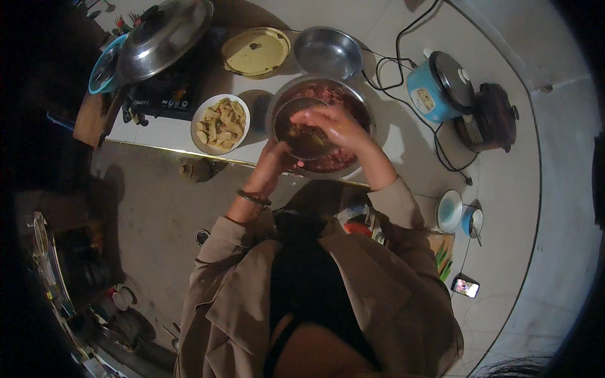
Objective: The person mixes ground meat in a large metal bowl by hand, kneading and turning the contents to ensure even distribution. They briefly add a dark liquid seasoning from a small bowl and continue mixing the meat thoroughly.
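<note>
My left hand (276, 157) grips the near left side of a smaller round bowl (302, 141), which is tilted over a wide metal basin (371, 111). Dark liquid with yellowish bits shows inside the small bowl. Around it in the basin lies reddish raw meat (326, 90), apparently in pieces. My right hand (333, 124) looks wet and reaches across the small bowl's mouth, fingers bent together and pointing left. Whether anything sits under those fingers is hidden. A bangle circles my left wrist.
Left of the basin stands a white bowl of sliced food (222, 124), near a black cooktop (165, 101) with a lidded metal pan (165, 40). Behind are a yellow lid (256, 51) and a metal bowl (328, 52). Cords (401, 61) run near a blue rice cooker (437, 87) at right.
</note>
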Action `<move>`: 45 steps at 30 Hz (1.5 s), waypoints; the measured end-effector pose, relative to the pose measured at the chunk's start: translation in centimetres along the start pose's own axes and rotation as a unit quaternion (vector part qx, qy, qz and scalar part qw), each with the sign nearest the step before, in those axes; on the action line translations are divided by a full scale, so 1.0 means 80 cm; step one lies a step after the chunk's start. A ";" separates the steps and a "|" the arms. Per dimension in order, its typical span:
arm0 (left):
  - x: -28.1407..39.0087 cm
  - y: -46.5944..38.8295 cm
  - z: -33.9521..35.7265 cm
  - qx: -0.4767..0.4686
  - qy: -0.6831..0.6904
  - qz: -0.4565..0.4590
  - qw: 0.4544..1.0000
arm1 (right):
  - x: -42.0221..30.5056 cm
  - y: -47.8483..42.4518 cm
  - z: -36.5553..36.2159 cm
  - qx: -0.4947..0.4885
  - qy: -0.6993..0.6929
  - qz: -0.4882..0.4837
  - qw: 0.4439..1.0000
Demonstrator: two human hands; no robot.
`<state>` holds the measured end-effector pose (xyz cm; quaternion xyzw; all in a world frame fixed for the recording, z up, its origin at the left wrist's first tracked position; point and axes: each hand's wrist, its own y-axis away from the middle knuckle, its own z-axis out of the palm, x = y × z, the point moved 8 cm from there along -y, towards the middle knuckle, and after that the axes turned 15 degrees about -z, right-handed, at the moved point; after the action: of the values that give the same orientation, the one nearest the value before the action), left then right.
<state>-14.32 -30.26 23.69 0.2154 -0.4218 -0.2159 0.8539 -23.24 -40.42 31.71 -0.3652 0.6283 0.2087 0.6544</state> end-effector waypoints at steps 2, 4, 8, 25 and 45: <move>-0.002 0.008 0.001 -0.010 0.014 0.004 1.000 | -0.019 0.000 0.010 -0.041 0.129 -0.095 0.986; -0.003 0.011 0.003 0.007 0.016 0.008 1.000 | -0.061 0.004 0.006 0.051 0.133 -0.131 0.981; -0.007 0.008 -0.008 0.018 0.014 0.033 0.999 | -0.069 0.011 0.032 0.008 0.250 -0.179 0.951; -0.044 0.157 -0.155 0.223 0.146 0.098 0.959 | 0.008 0.038 -0.074 0.217 -0.126 -0.001 0.968; 0.034 0.158 -0.546 0.379 0.236 0.253 0.858 | 0.078 0.086 -0.052 0.249 0.133 0.147 0.948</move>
<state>25.09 -13.34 8.31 0.4529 -0.2970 0.2410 0.8053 -30.28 -40.23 24.37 -0.1186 0.7883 0.0893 0.5970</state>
